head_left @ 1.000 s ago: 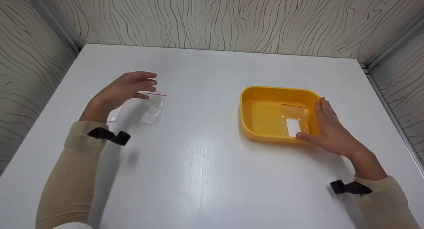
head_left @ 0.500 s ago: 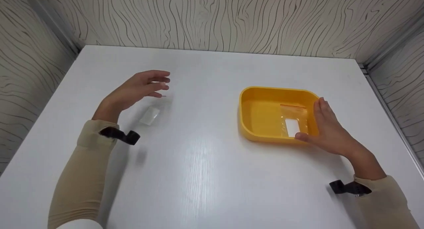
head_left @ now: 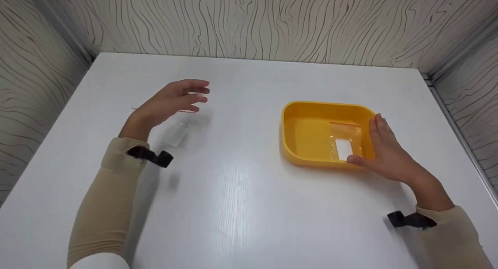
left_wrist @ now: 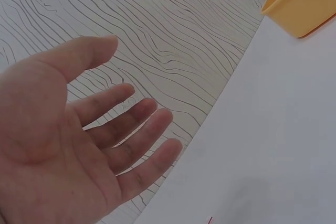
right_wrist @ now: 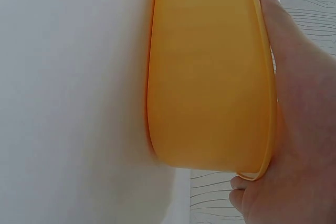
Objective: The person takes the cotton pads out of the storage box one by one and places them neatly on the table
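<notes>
My left hand (head_left: 171, 99) hovers over the left part of the table, fingers spread and loosely bent. Nothing lies in its palm in the left wrist view. Below it is a clear zip bag (head_left: 177, 134) with a whitish piece inside, its red seal line partly covered by the fingers. Part of another red line (head_left: 134, 108) shows beside the wrist. My right hand (head_left: 385, 148) rests against the right end of a yellow plastic bin (head_left: 290, 148), fingers extended along the side and thumb on the front rim. A zip bag (head_left: 344, 142) with a white rectangle lies inside the bin.
The white table (head_left: 241, 206) is bounded at the back by a wood-grain patterned panel (head_left: 249, 23), with similar panels at both sides. Black wrist-camera mounts (head_left: 149, 156) stick out from both sleeves.
My left hand has moved right and slightly away from me, passing over the zip bag. The right hand and the yellow bin stay where they were.
</notes>
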